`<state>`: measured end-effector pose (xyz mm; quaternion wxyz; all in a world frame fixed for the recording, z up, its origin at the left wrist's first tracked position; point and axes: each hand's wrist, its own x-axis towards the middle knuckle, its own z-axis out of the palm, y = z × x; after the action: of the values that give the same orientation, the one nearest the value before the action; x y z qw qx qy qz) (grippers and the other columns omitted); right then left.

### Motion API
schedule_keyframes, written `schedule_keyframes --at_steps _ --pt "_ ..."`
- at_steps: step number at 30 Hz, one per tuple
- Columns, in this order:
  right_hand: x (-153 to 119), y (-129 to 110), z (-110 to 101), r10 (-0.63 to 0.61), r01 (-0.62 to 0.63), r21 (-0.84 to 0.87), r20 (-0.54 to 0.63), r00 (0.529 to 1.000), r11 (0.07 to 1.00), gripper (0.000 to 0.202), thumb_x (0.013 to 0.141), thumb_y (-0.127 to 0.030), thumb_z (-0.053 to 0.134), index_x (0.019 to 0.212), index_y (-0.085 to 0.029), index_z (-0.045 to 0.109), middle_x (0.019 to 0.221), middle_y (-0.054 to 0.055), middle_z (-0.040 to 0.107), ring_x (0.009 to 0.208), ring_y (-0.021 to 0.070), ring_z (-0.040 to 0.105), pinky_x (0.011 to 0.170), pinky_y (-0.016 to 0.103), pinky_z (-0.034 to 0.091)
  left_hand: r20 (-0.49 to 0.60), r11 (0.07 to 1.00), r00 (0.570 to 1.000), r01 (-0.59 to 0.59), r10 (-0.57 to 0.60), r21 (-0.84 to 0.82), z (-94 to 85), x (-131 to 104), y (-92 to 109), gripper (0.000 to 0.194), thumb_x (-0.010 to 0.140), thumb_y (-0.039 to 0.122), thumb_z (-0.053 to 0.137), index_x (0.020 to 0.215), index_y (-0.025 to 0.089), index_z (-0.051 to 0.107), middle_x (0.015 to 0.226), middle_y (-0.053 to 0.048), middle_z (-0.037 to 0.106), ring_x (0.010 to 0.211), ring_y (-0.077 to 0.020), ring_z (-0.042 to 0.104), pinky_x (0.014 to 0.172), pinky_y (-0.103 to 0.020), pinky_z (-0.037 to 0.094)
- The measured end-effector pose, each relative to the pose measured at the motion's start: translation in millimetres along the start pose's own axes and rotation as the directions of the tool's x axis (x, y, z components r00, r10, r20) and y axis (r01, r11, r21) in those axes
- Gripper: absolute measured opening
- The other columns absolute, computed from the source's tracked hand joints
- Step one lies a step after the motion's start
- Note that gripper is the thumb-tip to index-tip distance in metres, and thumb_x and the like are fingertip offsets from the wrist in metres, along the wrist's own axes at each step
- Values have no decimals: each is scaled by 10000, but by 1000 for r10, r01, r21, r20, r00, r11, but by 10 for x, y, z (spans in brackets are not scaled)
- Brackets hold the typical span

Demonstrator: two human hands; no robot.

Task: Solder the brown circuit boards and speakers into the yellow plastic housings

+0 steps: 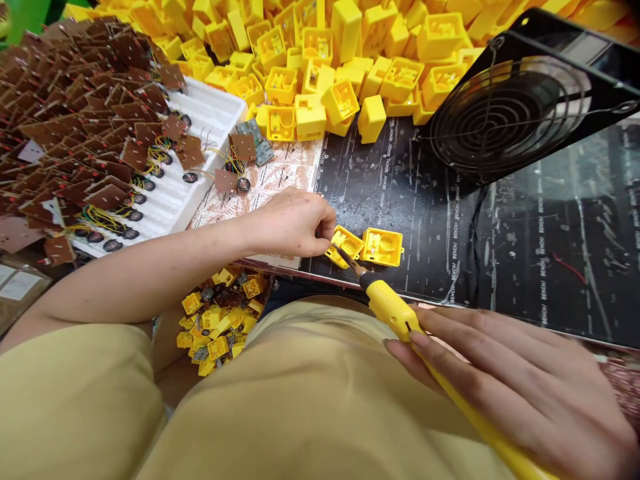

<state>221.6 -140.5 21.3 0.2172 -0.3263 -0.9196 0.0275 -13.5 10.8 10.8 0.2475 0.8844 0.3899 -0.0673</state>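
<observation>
My right hand [480, 373] is closed around a yellow soldering iron [393, 310], whose dark tip reaches into an open yellow case [349, 243] near the table's front edge. At the left side of that case my left hand [300, 220] is pinched closed; what its fingertips hold, if anything, is hidden. A second open yellow case [383, 247] lies just to the right of the first, its perforated inside facing up.
Yellow cases [310, 80] are heaped at the back. A black fan [505, 113] stands at the back right. Brown circuit boards [90, 120] with wired round parts cover a white foam tray [200, 193] at left. More yellow cases [217, 327] lie below the table edge.
</observation>
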Motion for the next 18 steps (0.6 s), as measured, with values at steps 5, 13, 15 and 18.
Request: schedule_keyframes --at_steps 5,13,15,18 --pt "-36 -24 -26 -31 29 -19 -92 995 999 83 996 -194 553 1017 -155 623 992 90 746 945 191 716 801 352 593 13 999 1000 -18 18 49 -5 14 -1 122 761 207 639 788 187 757 786 -6 755 769 -164 679 707 -258 429" --pt "-36 -27 -13 23 -23 5 -114 993 1000 68 977 -186 587 1027 -154 618 971 80 747 913 169 710 773 339 601 43 996 999 -4 0 89 -45 11 19 152 765 214 638 832 192 772 810 -10 759 775 -164 673 682 -257 404" --pt "-11 12 33 -19 19 -1 -111 994 1000 98 1003 -199 541 1023 -156 628 983 83 745 920 168 708 749 333 601 33 996 999 -9 6 94 -38 11 20 143 767 214 639 822 190 769 803 -10 758 770 -163 671 680 -258 397" --pt "-11 34 62 -81 79 -24 -107 991 997 167 1030 -216 476 1020 -170 636 982 84 744 903 172 712 709 334 600 13 996 1000 -9 8 86 -20 13 22 133 767 212 638 804 188 764 795 -13 755 765 -165 667 678 -262 394"
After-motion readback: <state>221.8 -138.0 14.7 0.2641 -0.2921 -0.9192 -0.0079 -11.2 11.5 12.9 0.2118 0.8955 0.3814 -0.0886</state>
